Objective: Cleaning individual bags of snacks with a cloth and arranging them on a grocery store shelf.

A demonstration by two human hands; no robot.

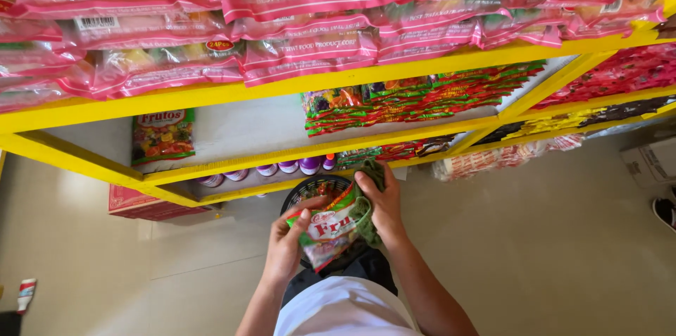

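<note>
You're gripping the candy packet [329, 229] in your left hand [287, 241], fingers closed, steadying it above the black basket [310, 188] while your right hand [380, 202], clutching a green cloth [365, 215], is wiping it.

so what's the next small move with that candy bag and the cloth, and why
Probably draw the green cloth in the right hand across the candy bag, which the left hand holds up over the black basket. The cloth already lies against the bag's edge.
</note>
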